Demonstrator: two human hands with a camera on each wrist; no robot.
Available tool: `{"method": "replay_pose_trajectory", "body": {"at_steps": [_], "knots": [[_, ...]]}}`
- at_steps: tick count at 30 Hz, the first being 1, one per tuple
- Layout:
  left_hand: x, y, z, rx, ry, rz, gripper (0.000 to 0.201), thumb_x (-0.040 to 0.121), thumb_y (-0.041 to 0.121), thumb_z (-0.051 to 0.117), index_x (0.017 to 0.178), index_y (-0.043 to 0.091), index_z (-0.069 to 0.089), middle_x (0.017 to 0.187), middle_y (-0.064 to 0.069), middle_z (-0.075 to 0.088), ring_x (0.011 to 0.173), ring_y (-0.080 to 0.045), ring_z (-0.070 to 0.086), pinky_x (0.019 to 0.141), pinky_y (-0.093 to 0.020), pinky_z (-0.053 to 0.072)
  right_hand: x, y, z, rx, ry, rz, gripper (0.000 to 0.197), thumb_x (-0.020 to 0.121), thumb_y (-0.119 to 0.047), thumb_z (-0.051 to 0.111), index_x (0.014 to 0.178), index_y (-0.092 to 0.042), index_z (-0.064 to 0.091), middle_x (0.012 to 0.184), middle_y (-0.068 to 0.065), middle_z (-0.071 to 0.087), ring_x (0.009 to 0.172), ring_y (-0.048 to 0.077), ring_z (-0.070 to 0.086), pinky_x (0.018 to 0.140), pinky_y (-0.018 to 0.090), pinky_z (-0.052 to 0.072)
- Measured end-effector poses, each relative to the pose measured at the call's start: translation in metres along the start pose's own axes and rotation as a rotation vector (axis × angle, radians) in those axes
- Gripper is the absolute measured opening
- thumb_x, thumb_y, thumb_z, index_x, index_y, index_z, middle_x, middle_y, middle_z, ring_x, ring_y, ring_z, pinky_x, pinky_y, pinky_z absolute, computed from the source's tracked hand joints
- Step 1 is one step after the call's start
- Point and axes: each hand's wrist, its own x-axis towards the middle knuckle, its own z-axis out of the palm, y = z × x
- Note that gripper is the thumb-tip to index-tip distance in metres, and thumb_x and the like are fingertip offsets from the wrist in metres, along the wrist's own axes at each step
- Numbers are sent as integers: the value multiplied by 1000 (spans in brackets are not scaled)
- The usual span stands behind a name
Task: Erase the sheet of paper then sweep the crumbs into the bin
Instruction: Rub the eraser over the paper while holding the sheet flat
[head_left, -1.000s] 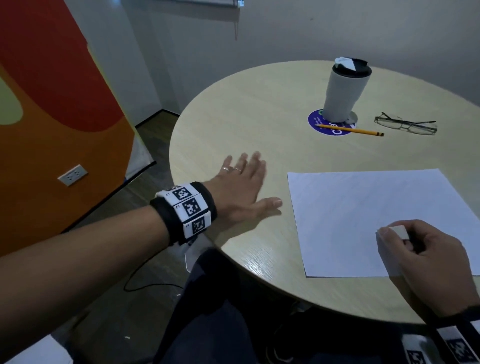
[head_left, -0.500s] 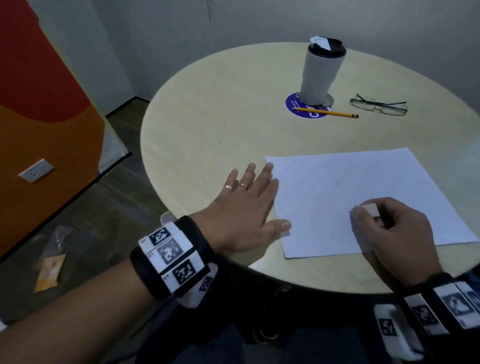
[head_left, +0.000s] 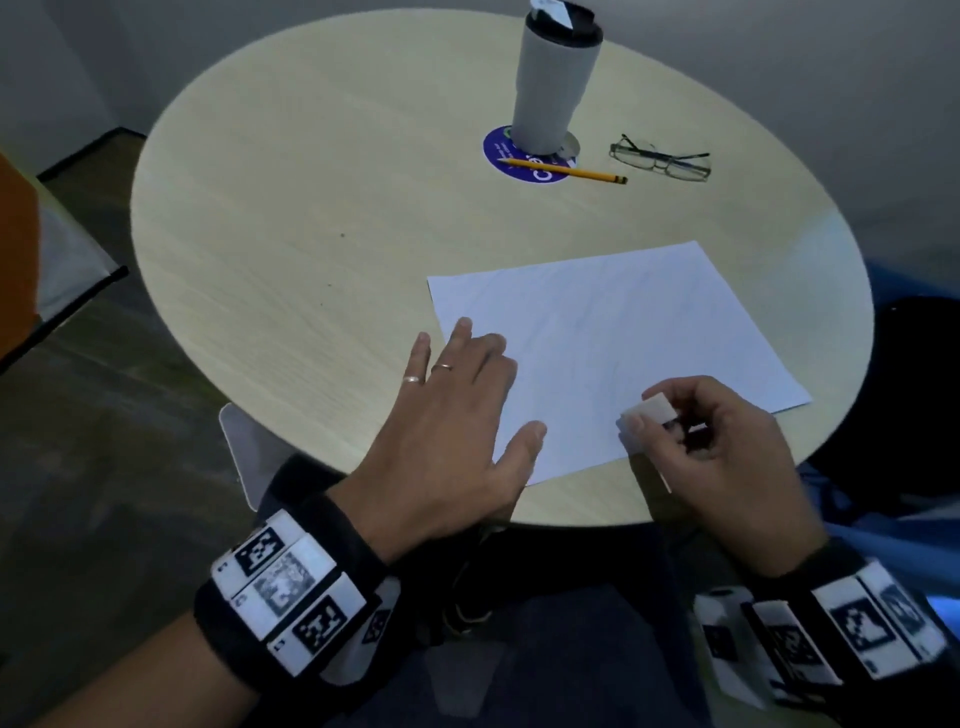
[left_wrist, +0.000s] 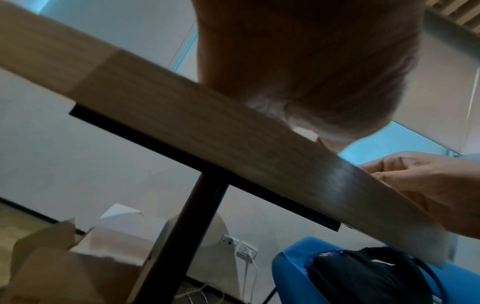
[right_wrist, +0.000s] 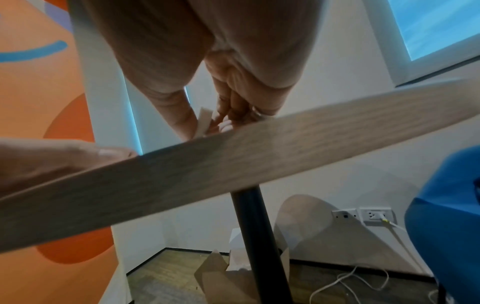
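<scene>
The task is at its beginning. The white rectangular sheet of paper lies flat on the round pale wooden surface, near the person's edge, and only very faint pencil lines can be seen on it. I see no crumbs on the sheet, and no bin can be identified for sure in any view, so the erasing and the sweeping both seem to be left.

The left hand lies flat with straight, spread fingers on the near left corner of the sheet, probably to hold it in place. The right hand pinches a small white block eraser between thumb and curled fingers, over the near edge of the sheet.

The long axis of the sheet goes from left to right, a little rotated, so the right end is nearer to the person.
</scene>
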Motion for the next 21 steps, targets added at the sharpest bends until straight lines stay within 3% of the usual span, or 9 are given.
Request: {"method": "replay_pose_trajectory", "body": {"at_steps": [2,4,6,10,14,16,19,21], "knots": [[2,3,5,-74,19,-14,61,104,59,33,151,20,39,172,6,19,162,-19,0,131,-46,2,-1,-3,6,-32,-11,-25,11,91,-26,83,95,-25,72,75,-1,70,65,17,63,62,25,54],[3,4,12,60,-11,13,72,106,64,22,166,24,17,176,6,3,162,-18,-8,131,-46,1,-1,-7,12,-71,-41,-89,9,92,-27,82,95,-26,73,78,-10,70,67,15,65,63,24,53],[3,3,16,189,-38,32,72,106,65,16,168,29,7,176,4,-5,162,-22,-12,130,-49,0,-1,-12,19,-98,-79,-167,7,93,-26,81,94,-25,73,79,-10,71,68,17,65,64,29,53],[5,2,19,227,-55,23,69,107,62,13,168,31,8,176,3,-7,162,-25,-12,130,-51,0,-3,-13,24,-211,-132,-311,8,92,-30,73,90,-23,72,79,-10,68,74,14,63,69,37,52],[5,3,20,241,-63,11,71,106,62,13,168,30,8,176,1,-7,162,-26,-11,130,-53,1,10,3,2,-222,-25,-216,13,89,-20,80,80,-23,72,74,-7,71,72,20,65,69,44,55],[5,3,20,242,-65,11,71,106,63,14,168,30,8,176,1,-7,162,-27,-11,130,-53,1,9,4,-2,-180,-1,-180,15,88,-14,82,80,-22,72,72,-6,71,68,20,65,67,41,56],[5,3,20,253,-60,4,72,105,64,15,168,30,10,176,1,-5,162,-27,-9,130,-53,2,1,-9,8,-186,-69,-265,12,86,-15,85,83,-21,74,75,-12,69,70,14,62,66,26,49],[5,3,21,252,-54,4,72,105,64,17,168,30,12,177,1,-2,162,-27,-6,130,-53,3,1,-6,6,-204,-128,-261,13,86,-15,83,82,-23,74,74,-10,69,71,14,64,67,29,50]]}}
